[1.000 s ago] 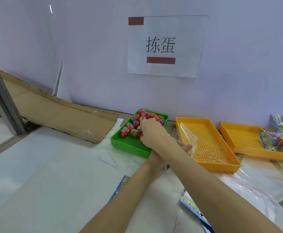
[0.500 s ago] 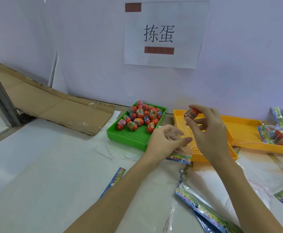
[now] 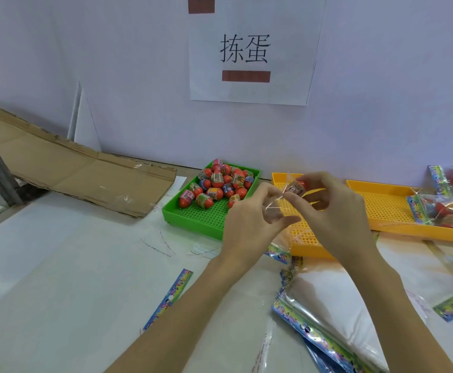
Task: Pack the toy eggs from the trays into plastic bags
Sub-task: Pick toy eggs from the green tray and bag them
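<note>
Pale lilac wall backs a white counter, with a printed paper sign at upper centre of the frame and flattened cardboard leaning at left. A green tray at centre holds a heap of toy eggs massed toward its far end. Two yellow trays follow to the right: the nearer yellow tray sits partly behind the hands, and the far yellow tray carries filled bags at right of frame, evidently the finished lot. Empty bags lie strewn at lower right, within easy reach. Both forearms rise from the bottom edge and converge above the nearer yellow tray. The left hand pinches clear film of a plastic bag between thumb and fingers, apparently to hold its mouth open; the bag's outline is hard to trace. The right hand is arched, wrist raised, its fingers pinching one egg at the tips just beside the left hand, a hold that appears suited to feeding it into the bag. Insertion is judged not yet done.
</note>
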The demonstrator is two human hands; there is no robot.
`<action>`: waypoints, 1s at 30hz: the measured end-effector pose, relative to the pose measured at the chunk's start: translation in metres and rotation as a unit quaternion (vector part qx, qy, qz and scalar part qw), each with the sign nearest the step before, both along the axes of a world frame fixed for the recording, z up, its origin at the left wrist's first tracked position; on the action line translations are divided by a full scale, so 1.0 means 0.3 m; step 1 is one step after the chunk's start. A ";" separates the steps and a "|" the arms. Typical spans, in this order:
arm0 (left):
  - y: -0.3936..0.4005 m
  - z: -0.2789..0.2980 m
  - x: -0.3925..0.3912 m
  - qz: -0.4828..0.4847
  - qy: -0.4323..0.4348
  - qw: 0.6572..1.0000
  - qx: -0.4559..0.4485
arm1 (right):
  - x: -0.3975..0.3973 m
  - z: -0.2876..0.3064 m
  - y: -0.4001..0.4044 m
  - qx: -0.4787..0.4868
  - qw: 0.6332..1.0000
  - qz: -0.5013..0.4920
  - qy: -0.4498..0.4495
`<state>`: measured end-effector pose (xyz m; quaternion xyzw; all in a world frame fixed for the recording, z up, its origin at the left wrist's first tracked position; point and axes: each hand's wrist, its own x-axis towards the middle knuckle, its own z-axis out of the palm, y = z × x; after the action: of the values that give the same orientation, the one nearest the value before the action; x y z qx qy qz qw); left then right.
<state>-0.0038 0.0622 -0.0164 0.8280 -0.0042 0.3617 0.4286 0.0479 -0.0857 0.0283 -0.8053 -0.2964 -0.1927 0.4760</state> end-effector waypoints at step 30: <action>0.017 0.000 0.001 -0.004 0.039 0.999 0.023 | -0.023 0.001 0.010 -0.070 0.984 0.127 0.108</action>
<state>-0.0035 0.0672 -0.0163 0.8510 0.0006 0.3271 0.4108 0.0411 -0.0826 0.0285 -0.8083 -0.3558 -0.0215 0.4686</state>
